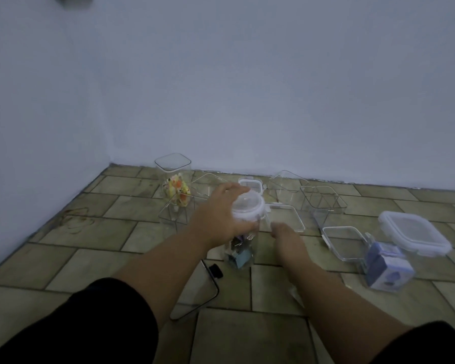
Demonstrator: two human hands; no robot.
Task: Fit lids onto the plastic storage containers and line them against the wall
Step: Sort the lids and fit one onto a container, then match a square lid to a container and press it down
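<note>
A clear round jar (241,252) with small dark and blue items inside stands on the tiled floor at the centre. Its white lid (247,208) sits on top, and my left hand (221,219) grips the lid from the left side. Just right of the jar, my right hand (284,232) is low with its fingers pointing down; what they touch is hidden. A flat clear lid (286,216) lies behind my right hand. A tall square container (174,177) with yellow and orange contents stands by the wall.
Empty clear containers (323,200) sit near the wall. A lidded square box (415,235) and a container with a blue-white pack (386,269) are at right. A black-rimmed clear lid (195,292) lies under my left forearm. The wall (247,101) runs behind.
</note>
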